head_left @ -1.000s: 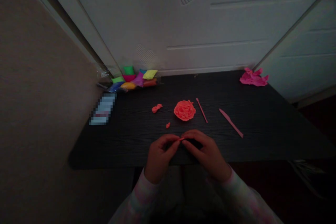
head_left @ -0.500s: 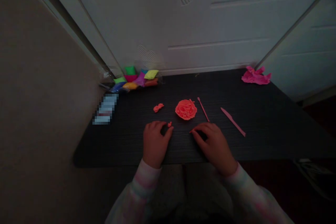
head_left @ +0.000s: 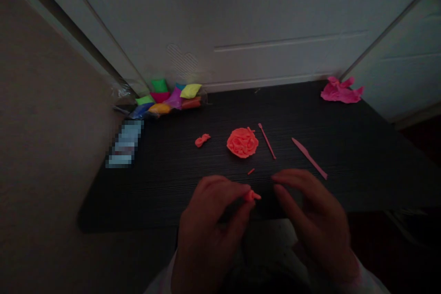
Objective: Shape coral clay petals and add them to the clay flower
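Between the thumb and index finger of my left hand (head_left: pixel 215 227) is a small lump of coral modelling clay (head_left: pixel 254 195), its thin end pointing right. My right hand (head_left: pixel 315 220) hovers to the right of it, thumb and index finger apart with nothing between them. A short thin clay strip (head_left: pixel 251 171) lies on the table just beyond the hands. Farther back sits a round coral clay piece with ruffled folds (head_left: pixel 242 143). To its left is another twisted bit of clay (head_left: pixel 202 140).
A thin pink modelling stick (head_left: pixel 267 141) and a pink plastic knife (head_left: pixel 309 158) lie right of the ruffled piece. Bright clay packets (head_left: pixel 167 100) rest at the back left, near a blurred pale rectangle (head_left: pixel 125 144). A crumpled pink piece (head_left: pixel 342 90) is at the back right of the dark table (head_left: pixel 155 183).
My right hand has let go of the thin strip, which now lies on the table. Both hands have come nearer to me, the left also moving right with the clay lump. The view has shifted slightly.
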Action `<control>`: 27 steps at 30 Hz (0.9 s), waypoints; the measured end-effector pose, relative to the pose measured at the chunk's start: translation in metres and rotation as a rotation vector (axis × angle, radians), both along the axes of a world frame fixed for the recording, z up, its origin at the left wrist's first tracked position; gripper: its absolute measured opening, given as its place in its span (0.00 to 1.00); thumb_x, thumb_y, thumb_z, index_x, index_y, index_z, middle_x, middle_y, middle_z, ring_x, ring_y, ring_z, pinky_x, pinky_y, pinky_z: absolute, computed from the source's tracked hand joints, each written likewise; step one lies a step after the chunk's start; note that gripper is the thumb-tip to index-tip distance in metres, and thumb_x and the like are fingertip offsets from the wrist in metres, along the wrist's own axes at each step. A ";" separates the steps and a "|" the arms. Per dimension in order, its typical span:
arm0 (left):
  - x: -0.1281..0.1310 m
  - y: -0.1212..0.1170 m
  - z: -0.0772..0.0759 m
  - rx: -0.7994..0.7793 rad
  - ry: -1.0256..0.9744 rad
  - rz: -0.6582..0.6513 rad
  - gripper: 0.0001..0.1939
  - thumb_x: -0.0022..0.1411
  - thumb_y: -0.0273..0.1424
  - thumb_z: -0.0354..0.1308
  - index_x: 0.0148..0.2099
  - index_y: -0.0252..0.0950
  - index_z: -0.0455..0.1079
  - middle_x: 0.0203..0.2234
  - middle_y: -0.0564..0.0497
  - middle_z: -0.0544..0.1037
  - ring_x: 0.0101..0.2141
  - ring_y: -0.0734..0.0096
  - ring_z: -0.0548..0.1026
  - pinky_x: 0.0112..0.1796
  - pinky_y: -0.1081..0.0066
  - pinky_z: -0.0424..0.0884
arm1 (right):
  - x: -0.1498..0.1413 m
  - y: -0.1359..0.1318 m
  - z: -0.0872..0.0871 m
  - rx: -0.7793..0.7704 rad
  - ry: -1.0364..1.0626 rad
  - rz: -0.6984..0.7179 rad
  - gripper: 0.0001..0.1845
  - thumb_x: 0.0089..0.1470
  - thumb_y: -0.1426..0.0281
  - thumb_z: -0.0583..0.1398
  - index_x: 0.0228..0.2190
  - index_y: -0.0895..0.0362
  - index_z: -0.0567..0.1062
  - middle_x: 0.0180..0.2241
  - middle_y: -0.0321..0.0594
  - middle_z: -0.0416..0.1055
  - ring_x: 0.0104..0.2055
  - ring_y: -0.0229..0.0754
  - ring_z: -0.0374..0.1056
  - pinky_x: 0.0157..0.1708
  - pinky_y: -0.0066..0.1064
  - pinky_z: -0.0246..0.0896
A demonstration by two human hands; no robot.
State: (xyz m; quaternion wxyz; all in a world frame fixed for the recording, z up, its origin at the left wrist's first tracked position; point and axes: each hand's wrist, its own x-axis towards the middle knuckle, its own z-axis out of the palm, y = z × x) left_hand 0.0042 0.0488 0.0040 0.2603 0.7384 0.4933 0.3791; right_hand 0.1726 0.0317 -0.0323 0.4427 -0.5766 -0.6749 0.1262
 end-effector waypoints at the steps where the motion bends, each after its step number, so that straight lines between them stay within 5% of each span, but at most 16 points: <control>1: 0.002 -0.004 0.005 0.015 -0.026 -0.025 0.09 0.53 0.26 0.58 0.38 0.44 0.68 0.29 0.56 0.77 0.32 0.71 0.73 0.33 0.70 0.69 | 0.000 -0.006 0.012 0.036 -0.012 0.031 0.09 0.51 0.76 0.56 0.36 0.53 0.69 0.34 0.38 0.69 0.37 0.38 0.65 0.36 0.33 0.61; 7: 0.000 -0.015 0.026 0.118 -0.116 -0.163 0.16 0.50 0.24 0.59 0.41 0.48 0.68 0.27 0.56 0.79 0.28 0.68 0.75 0.30 0.68 0.72 | -0.003 -0.025 0.056 0.243 -0.211 0.137 0.07 0.46 0.74 0.59 0.31 0.53 0.69 0.26 0.35 0.73 0.29 0.40 0.68 0.35 0.40 0.57; 14: -0.007 -0.030 0.040 0.163 -0.064 -0.209 0.21 0.49 0.24 0.60 0.45 0.51 0.67 0.28 0.56 0.79 0.28 0.67 0.76 0.29 0.67 0.73 | -0.005 -0.035 0.065 0.301 -0.262 0.160 0.04 0.46 0.72 0.59 0.28 0.51 0.70 0.22 0.31 0.74 0.23 0.38 0.68 0.33 0.40 0.55; 27: 0.002 -0.038 0.035 0.113 -0.086 -0.166 0.11 0.51 0.24 0.59 0.37 0.44 0.69 0.27 0.56 0.79 0.28 0.72 0.74 0.33 0.71 0.71 | -0.006 -0.036 0.066 0.235 -0.315 0.206 0.05 0.46 0.74 0.58 0.29 0.53 0.69 0.24 0.32 0.75 0.26 0.38 0.69 0.34 0.39 0.55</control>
